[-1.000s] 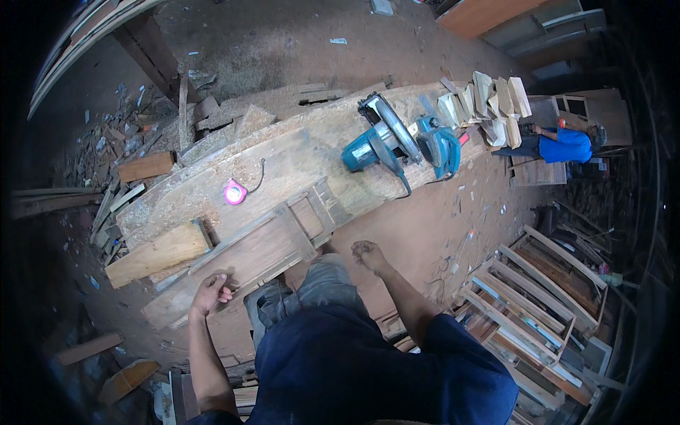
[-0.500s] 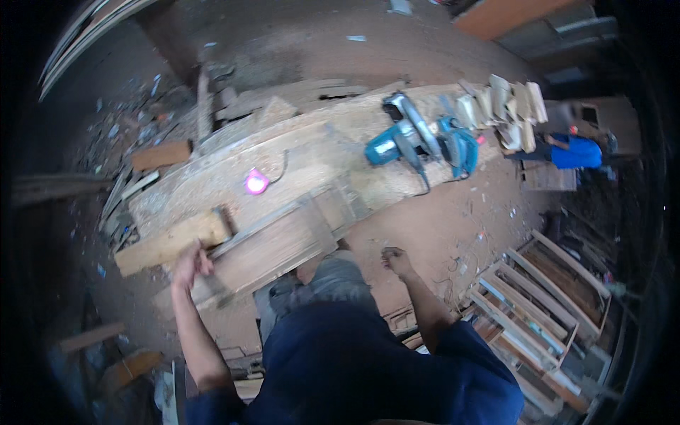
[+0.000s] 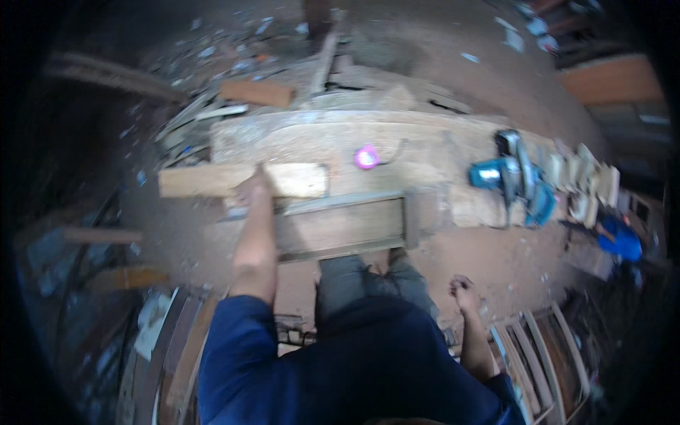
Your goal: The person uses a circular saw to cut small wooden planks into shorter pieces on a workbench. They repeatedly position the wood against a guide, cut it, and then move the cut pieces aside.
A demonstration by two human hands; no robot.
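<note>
Sawdust-strewn workshop floor, long worn wooden workbench point(image 3: 425, 142) across it. Person's left hand point(image 3: 253, 190), low by framed panel second ago, now reaching onto pale rectangular wood block point(image 3: 244, 180), fingers closing over it. Right hand point(image 3: 464, 289) hanging loosely curled, empty. Teal circular saw point(image 3: 513, 177) idling at bench's right.

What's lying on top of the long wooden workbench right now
A pale wood block under the left hand, a pink round object, a blue circular saw and a framed panel. The hand covers part of the block.

Wood bench point(image 3: 425, 152), plank point(image 3: 290, 180), pink tape point(image 3: 366, 156), circ. saw point(image 3: 513, 177), frame point(image 3: 340, 228)
</note>
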